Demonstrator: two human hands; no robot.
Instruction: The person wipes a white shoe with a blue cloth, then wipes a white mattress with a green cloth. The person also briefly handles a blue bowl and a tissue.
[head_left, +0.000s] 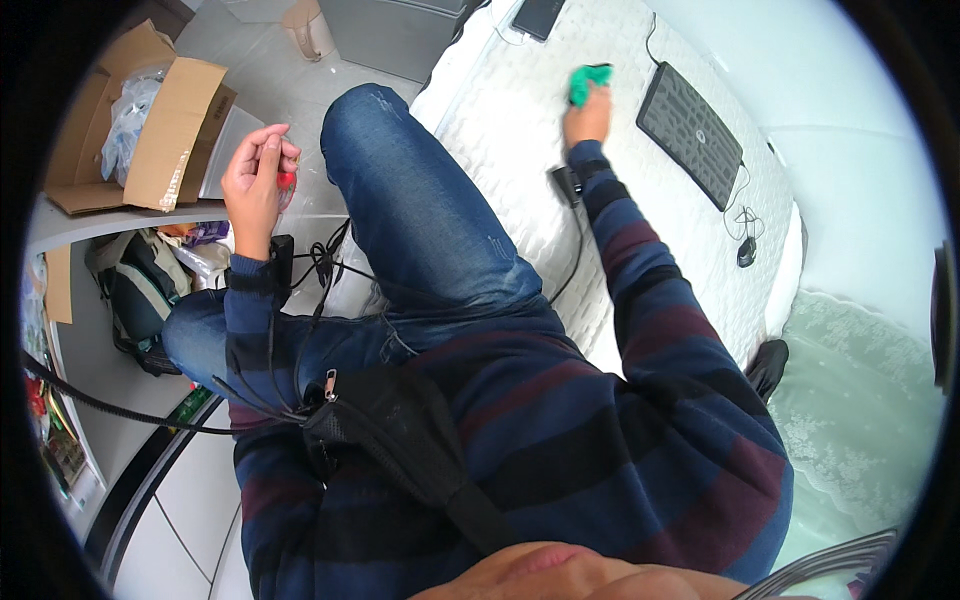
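Note:
My right hand (587, 118) holds a bunched green cloth (589, 84) against the white quilted mattress (517, 112). The hand is slightly blurred. A black device (565, 186) with a cable is beside my right wrist. To the right of that arm lies a closed, dark patterned laptop (694, 135). My left hand (259, 176) is raised on the left with its fingers curled and the thumb near the fingertips. A small red item (286, 187) shows beside its palm; whether the hand grips it is unclear. Another black device (282, 259) is at my left wrist.
An open cardboard box (169, 142) with plastic bags stands at left, above a shelf holding a backpack (139, 285). Black cables (322, 259) run across my lap. A mouse (746, 252) and a dark tablet-like device (537, 16) lie on the mattress. A beige jug (306, 30) stands beyond.

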